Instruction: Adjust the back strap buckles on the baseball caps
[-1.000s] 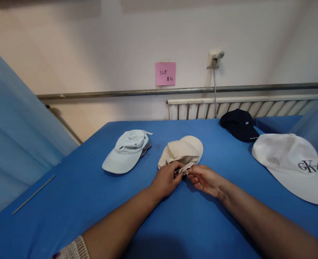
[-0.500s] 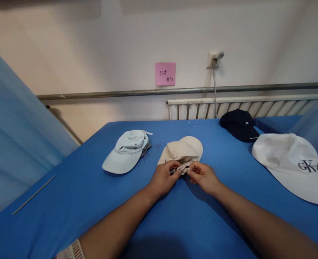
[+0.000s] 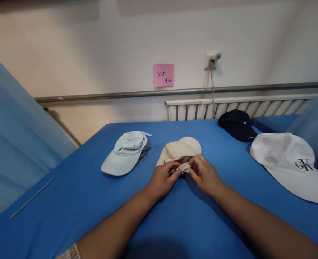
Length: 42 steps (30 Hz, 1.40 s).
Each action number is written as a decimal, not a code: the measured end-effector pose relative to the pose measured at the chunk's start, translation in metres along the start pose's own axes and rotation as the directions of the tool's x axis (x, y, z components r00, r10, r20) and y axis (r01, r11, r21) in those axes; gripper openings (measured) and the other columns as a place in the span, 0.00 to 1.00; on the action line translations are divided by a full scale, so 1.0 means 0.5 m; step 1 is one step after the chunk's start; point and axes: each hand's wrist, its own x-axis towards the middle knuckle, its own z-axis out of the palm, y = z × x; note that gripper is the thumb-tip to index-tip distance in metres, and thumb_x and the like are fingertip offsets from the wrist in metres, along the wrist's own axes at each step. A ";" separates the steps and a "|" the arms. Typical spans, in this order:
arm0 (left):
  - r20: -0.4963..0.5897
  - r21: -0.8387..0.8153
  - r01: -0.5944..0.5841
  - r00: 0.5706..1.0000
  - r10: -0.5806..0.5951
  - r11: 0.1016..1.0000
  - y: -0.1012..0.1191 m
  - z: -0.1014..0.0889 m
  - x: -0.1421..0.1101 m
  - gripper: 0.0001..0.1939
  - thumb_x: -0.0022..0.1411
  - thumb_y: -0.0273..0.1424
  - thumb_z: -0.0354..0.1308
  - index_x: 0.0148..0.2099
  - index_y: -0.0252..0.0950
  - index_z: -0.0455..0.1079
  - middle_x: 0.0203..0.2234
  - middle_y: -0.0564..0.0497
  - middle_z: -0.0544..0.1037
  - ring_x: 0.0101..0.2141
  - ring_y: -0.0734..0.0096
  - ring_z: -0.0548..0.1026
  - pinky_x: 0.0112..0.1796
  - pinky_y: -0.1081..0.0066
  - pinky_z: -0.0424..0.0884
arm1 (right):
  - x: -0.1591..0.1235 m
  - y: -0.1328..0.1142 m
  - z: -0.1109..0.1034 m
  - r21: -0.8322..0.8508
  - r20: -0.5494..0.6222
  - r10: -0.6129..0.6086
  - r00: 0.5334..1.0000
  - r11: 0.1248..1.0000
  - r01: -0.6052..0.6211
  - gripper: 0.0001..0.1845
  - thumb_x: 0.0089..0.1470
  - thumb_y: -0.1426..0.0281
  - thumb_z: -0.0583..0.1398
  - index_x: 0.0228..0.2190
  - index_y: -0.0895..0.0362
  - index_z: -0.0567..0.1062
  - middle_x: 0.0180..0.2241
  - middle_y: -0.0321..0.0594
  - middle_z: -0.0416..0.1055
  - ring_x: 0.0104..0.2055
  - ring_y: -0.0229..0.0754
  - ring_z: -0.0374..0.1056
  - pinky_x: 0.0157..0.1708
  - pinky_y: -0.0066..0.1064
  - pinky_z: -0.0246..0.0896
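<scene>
A beige baseball cap (image 3: 178, 149) lies in the middle of the blue-covered table, its brim pointing away from me. My left hand (image 3: 164, 180) pinches the near left edge of the cap, at the strap end. Opposite it, my right hand (image 3: 204, 174) has thumb and fingers closed on the strap's right side. A short stretch of the pale strap (image 3: 184, 167) shows between the two hands. The fingers hide the strap's fastening.
Left of the beige cap sits a pale blue cap (image 3: 128, 149) on top of something grey. A white cap (image 3: 285, 153) with dark letters and a navy cap (image 3: 236, 124) are at the right. A thin stick (image 3: 32, 198) lies at the left, beside a blue curtain (image 3: 18, 144).
My right hand has shifted slightly up and turned over the strap, its fingers closer to the cap. The left hand keeps its hold. The whole view has moved a little.
</scene>
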 end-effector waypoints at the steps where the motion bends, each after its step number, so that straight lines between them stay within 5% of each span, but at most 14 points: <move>1: 0.000 0.015 0.000 1.000 0.000 1.000 -0.001 0.000 0.000 0.11 0.62 0.32 0.56 0.45 0.38 0.75 0.37 0.52 0.81 0.36 0.69 0.76 0.40 0.72 0.69 | 0.000 -0.001 -0.003 -0.019 0.002 -0.039 0.999 0.999 0.039 0.06 0.53 0.75 0.55 0.35 0.55 0.66 0.35 0.39 0.66 0.32 0.40 0.65 0.33 0.31 0.59; 7: -0.147 0.129 0.057 0.988 -0.038 0.990 -0.023 -0.008 0.011 0.10 0.61 0.30 0.56 0.44 0.38 0.76 0.36 0.52 0.81 0.36 0.67 0.77 0.38 0.71 0.68 | -0.003 -0.006 -0.029 -0.103 0.038 -0.250 0.968 0.962 0.253 0.07 0.55 0.78 0.52 0.32 0.55 0.64 0.32 0.39 0.65 0.31 0.40 0.63 0.31 0.30 0.58; 10: -0.195 0.126 0.046 0.981 -0.021 0.991 -0.023 -0.013 0.012 0.09 0.60 0.30 0.57 0.43 0.38 0.75 0.35 0.52 0.81 0.35 0.68 0.77 0.37 0.71 0.68 | -0.005 -0.011 -0.035 -0.046 0.052 -0.248 0.967 0.967 0.250 0.06 0.57 0.77 0.53 0.35 0.55 0.64 0.33 0.39 0.65 0.32 0.40 0.64 0.33 0.30 0.59; 14: -0.158 0.185 -0.025 0.986 0.055 0.982 -0.010 -0.009 0.001 0.08 0.59 0.30 0.58 0.42 0.38 0.73 0.32 0.53 0.79 0.31 0.71 0.75 0.35 0.72 0.68 | -0.005 -0.016 -0.026 -0.031 0.079 -0.199 0.977 0.979 0.202 0.09 0.57 0.72 0.57 0.41 0.55 0.63 0.39 0.41 0.67 0.34 0.40 0.66 0.33 0.31 0.61; 19: -0.104 0.331 -0.161 0.973 0.205 0.930 -0.007 0.000 -0.010 0.06 0.59 0.25 0.56 0.40 0.37 0.69 0.34 0.51 0.76 0.34 0.69 0.73 0.37 0.70 0.67 | -0.005 -0.022 -0.020 -0.169 0.156 -0.215 0.964 0.956 0.241 0.08 0.54 0.79 0.54 0.36 0.55 0.65 0.39 0.43 0.67 0.37 0.43 0.67 0.35 0.33 0.62; 25: -0.086 0.483 -0.326 0.906 0.415 0.813 -0.017 -0.009 -0.013 0.10 0.55 0.19 0.54 0.39 0.37 0.63 0.36 0.48 0.73 0.39 0.65 0.72 0.41 0.67 0.68 | -0.010 -0.032 -0.029 -0.046 0.111 -0.216 0.970 0.974 0.222 0.16 0.56 0.68 0.59 0.46 0.56 0.63 0.52 0.51 0.63 0.41 0.43 0.67 0.38 0.35 0.64; 29: -0.021 0.494 -0.452 0.848 0.530 0.743 -0.022 -0.006 -0.015 0.10 0.57 0.18 0.53 0.39 0.37 0.62 0.38 0.47 0.74 0.41 0.65 0.72 0.42 0.67 0.70 | -0.001 -0.024 -0.026 -0.193 0.189 -0.214 0.958 0.949 0.250 0.05 0.59 0.68 0.57 0.36 0.56 0.67 0.36 0.42 0.70 0.38 0.45 0.66 0.36 0.35 0.59; 32: -0.004 0.484 -0.510 0.812 0.584 0.712 -0.024 -0.003 -0.015 0.10 0.58 0.18 0.53 0.40 0.36 0.62 0.40 0.45 0.74 0.42 0.64 0.73 0.43 0.67 0.70 | 0.007 -0.015 -0.019 -0.302 0.237 -0.221 0.946 0.909 0.287 0.02 0.56 0.71 0.58 0.31 0.56 0.68 0.33 0.40 0.69 0.36 0.44 0.65 0.35 0.34 0.55; 39: 0.044 0.533 -0.562 0.765 0.642 0.633 -0.010 -0.009 -0.018 0.06 0.59 0.21 0.53 0.37 0.37 0.62 0.35 0.47 0.74 0.35 0.68 0.73 0.35 0.70 0.70 | 0.016 0.015 -0.006 -0.475 -0.082 -0.142 0.986 0.876 0.087 0.09 0.47 0.82 0.55 0.26 0.56 0.66 0.29 0.40 0.65 0.28 0.40 0.60 0.28 0.32 0.49; 42: 0.043 0.566 -0.552 0.761 0.647 0.612 -0.007 -0.009 -0.018 0.06 0.59 0.21 0.53 0.36 0.37 0.62 0.34 0.47 0.74 0.34 0.68 0.73 0.33 0.70 0.69 | 0.014 0.014 -0.009 -0.454 -0.095 -0.111 0.989 0.889 0.056 0.08 0.48 0.80 0.55 0.28 0.56 0.66 0.30 0.40 0.65 0.28 0.41 0.60 0.27 0.32 0.50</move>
